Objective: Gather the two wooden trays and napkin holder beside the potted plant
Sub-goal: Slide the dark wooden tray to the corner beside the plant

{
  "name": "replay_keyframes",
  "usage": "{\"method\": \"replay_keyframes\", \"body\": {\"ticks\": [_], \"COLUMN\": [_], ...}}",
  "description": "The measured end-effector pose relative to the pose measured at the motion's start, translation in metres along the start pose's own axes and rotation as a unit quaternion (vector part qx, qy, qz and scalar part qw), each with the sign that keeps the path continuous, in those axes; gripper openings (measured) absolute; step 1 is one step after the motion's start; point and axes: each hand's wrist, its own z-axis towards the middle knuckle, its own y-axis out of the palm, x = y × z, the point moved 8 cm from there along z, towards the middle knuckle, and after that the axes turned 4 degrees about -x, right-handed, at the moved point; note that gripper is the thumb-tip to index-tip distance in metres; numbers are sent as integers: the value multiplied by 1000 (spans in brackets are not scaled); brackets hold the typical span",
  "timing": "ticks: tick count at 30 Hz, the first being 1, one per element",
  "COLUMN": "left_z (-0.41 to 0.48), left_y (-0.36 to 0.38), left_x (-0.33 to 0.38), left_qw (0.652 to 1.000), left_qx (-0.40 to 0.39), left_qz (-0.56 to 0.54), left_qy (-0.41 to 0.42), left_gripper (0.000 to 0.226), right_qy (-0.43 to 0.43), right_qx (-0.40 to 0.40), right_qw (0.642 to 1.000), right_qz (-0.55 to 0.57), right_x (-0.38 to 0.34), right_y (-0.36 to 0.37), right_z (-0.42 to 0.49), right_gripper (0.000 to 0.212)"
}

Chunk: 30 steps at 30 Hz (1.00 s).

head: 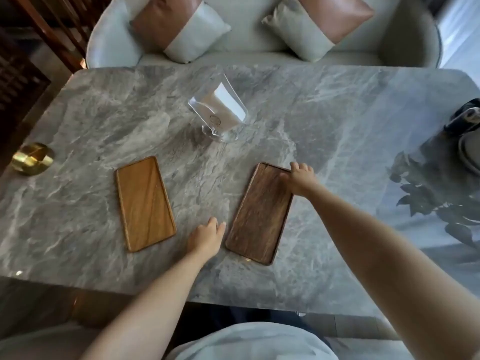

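Observation:
Two flat wooden trays lie on the grey marble table. The light tray is at centre left, untouched. The dark tray lies tilted at centre right. My right hand grips the dark tray's far right corner, thumb on top. My left hand rests on the table just left of the dark tray's near end, fingers apart, its fingertips close to the tray's edge. A clear napkin holder with white napkins stands farther back at the centre. The potted plant shows mainly as a leafy reflection at the right.
A round brass object sits at the table's left edge. A dark pot and plate stand at the far right edge. A pale sofa with two cushions lies beyond the table.

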Motion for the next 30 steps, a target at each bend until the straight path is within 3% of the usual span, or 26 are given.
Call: {"method": "replay_keyframes", "body": {"ticks": [13, 19, 30], "left_z": [-9, -8, 11], "left_y": [28, 27, -7], "left_x": [14, 17, 69], "left_qw": [997, 993, 992], "left_qx": [44, 52, 112], "left_qz": [0, -14, -27], "left_qy": [-68, -102, -56], "left_gripper": [44, 47, 42], "right_qy": [-32, 9, 92], "right_qx": [-5, -3, 53], "right_qw": [999, 999, 977], "right_qz": [-27, 46, 185], "right_x": [2, 18, 98], "right_y": [0, 1, -23], "right_z": [9, 9, -16], "right_gripper": [48, 46, 40]}}
